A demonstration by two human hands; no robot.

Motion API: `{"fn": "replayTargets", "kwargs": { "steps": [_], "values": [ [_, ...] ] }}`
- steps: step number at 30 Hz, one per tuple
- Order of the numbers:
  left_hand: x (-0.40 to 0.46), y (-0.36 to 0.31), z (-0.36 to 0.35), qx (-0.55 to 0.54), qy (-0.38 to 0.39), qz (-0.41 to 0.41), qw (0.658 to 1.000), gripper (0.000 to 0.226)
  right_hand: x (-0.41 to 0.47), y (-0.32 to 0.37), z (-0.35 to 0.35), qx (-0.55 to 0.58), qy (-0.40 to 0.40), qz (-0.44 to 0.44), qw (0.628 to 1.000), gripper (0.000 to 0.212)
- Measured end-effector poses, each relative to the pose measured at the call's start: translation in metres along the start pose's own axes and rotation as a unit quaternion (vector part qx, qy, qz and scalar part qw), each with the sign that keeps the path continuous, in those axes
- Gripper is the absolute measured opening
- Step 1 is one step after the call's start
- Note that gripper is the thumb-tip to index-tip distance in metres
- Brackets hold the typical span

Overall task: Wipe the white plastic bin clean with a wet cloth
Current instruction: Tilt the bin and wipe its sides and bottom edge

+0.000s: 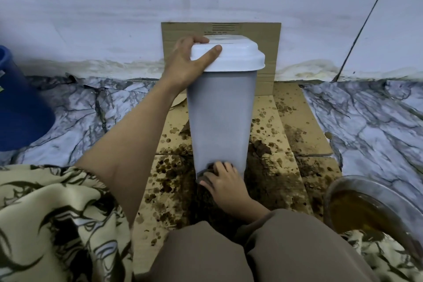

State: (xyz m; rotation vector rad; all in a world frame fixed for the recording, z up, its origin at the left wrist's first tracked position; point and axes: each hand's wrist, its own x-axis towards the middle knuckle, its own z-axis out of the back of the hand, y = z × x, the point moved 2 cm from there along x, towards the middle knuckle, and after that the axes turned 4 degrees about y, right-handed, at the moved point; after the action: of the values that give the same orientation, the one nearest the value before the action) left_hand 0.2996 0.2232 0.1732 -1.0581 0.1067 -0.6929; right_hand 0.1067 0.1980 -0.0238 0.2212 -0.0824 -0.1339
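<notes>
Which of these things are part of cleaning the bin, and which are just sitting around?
In use:
white bin
cloth under the right hand
left hand gripping the lid
bowl of brown water, probably

Just there:
blue bucket
spattered cardboard under the bin

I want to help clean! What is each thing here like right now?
white plastic bin: upright, lid on.
cloth: dark, pressed on the bin's foot.
left hand: grips the lid's edge.
right hand: presses the cloth.
cardboard: flat, brown-spotted.
bowl: holds brown water.
blue bucket: contents hidden.
</notes>
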Motion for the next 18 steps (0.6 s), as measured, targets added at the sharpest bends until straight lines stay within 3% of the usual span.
{"fn": "replayTargets", "kwargs": {
  "steps": [4,7,9,12,14,16,18],
  "values": [
    [-0.002,0.006,0.005,0.001,0.004,0.006,1.000,0.038,-0.025,-0.028,0.002,0.002,-0.078,-0.061,0.995,0.016],
    [-0.002,0.002,0.002,-0.011,-0.006,0.004,1.000,0.036,-0.040,-0.060,0.000,0.009,-0.057,-0.166,0.984,0.022],
    [-0.002,0.000,0.000,-0.006,-0.010,0.003,1.000,0.035,-0.048,-0.078,0.004,0.072,-0.059,-0.237,0.967,0.033],
    [0.001,-0.001,-0.002,0.005,-0.011,0.008,1.000,0.035,-0.040,-0.074,0.035,0.234,-0.206,-0.179,0.933,0.032],
    [0.003,-0.004,-0.004,0.004,-0.007,0.013,1.000,0.036,-0.021,-0.061,0.051,0.265,-0.280,-0.114,0.916,0.036],
    [0.006,-0.005,-0.005,0.005,-0.007,0.012,1.000,0.037,0.000,-0.050,0.053,0.234,-0.287,-0.074,0.926,0.038],
    [0.009,-0.004,-0.004,0.006,-0.008,0.012,1.000,0.036,0.007,-0.053,0.031,0.135,-0.264,-0.045,0.954,0.044]
  ]
}}
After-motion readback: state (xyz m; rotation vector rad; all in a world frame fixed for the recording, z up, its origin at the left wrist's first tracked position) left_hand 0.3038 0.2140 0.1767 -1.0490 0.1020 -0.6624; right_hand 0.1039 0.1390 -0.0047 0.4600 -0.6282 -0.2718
